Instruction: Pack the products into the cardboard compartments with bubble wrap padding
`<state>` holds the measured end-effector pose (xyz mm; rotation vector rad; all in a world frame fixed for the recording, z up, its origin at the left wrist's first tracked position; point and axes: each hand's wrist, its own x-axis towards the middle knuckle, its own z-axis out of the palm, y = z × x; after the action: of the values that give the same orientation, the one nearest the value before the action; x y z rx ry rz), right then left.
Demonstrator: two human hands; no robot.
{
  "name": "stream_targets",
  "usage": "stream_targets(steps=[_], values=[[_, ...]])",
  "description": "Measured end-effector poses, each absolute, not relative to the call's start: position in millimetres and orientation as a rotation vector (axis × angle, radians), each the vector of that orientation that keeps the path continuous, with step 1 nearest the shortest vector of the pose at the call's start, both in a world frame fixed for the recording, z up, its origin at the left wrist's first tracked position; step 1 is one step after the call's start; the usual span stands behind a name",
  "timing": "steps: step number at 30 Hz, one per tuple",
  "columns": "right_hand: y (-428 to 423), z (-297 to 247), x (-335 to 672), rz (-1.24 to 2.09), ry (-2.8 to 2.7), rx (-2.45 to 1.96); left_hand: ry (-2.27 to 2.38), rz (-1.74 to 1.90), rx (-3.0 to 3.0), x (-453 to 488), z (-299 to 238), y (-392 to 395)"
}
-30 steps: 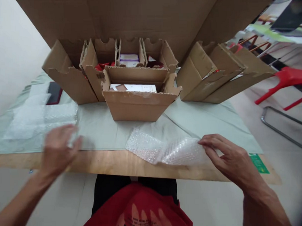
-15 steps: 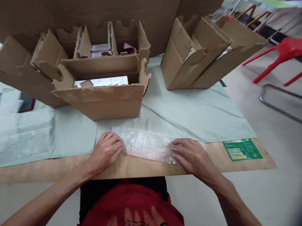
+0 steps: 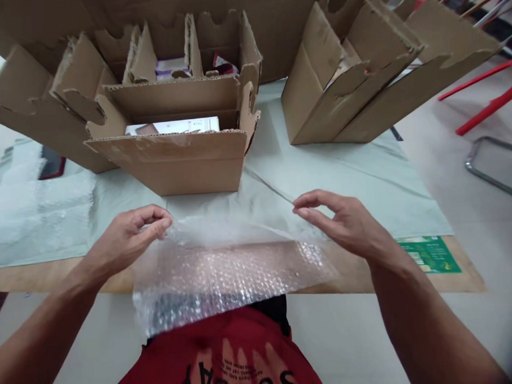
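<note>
A sheet of clear bubble wrap (image 3: 225,272) lies partly on the table's wooden front edge, its near side hanging over towards my red shirt. My left hand (image 3: 134,234) is closed, pinching the sheet's far left corner between thumb and forefinger. My right hand (image 3: 342,219) hovers above the far right part of the sheet, thumb and forefinger tips close together with a slight gap. No wrap shows between those right fingertips. Just beyond both hands stands a cardboard box (image 3: 199,163) with a white box (image 3: 185,126) inside.
Several open cardboard bins (image 3: 311,87) stand along the back, some holding small packages. More bubble wrap (image 3: 40,207) lies at the left, beside a dark red-edged object (image 3: 53,164). A green label (image 3: 432,255) is on the wood at the right. A red stool (image 3: 496,105) stands beyond.
The bubble wrap has spread from a narrow folded strip into a wider sheet, its near edge now over the table's front. My left hand moved left; my right hand rose and moved away from the wrap.
</note>
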<state>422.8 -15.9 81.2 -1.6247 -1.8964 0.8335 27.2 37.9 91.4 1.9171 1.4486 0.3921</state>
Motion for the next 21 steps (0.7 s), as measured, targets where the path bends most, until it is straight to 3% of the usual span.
stream_targets(steps=[5, 15, 21], values=[[-28.5, 47.6, 452.3, 1.032, -1.72, -1.523, 1.571, 0.386, 1.789, 8.8, 63.4, 54.6], [-36.3, 11.1, 406.7, 0.783, -1.593, -1.702, 1.651, 0.428, 1.839, -18.5, 49.4, 40.1], [-46.9, 16.3, 399.3, -0.012, -1.744, -1.777, 1.961, 0.535, 2.424, -11.7, 34.0, 24.8]])
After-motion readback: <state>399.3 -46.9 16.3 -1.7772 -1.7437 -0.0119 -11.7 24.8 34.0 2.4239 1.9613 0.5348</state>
